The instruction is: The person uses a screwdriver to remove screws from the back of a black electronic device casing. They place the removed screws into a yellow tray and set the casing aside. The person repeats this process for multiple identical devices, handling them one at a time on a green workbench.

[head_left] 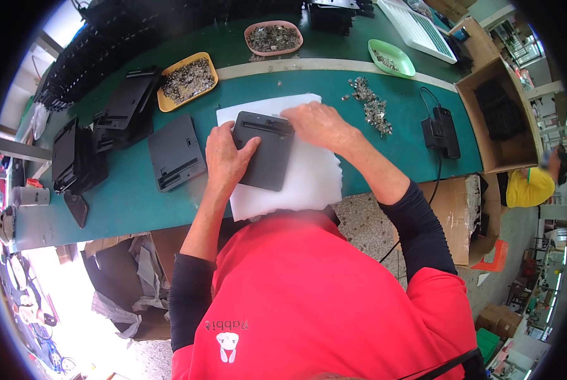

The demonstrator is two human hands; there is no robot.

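On white foam (pixel 315 183), a dark panel (pixel 267 161) is held by the left hand (pixel 225 154); the right hand (pixel 321 125) is placed at the panel's far right corner, whether gripping cannot be told.

We see a long, flat green table (pixel 131 197). On it we find a soft white foam sheet (pixel 315 171), a flat dark grey plastic plate (pixel 177 152), messy piles of black plastic plates (pixel 122 104), a yellow plastic tray (pixel 163 104), a loose heap of small shiny metal bits (pixel 377 114) and a boxy black plastic block with a cord (pixel 448 130).
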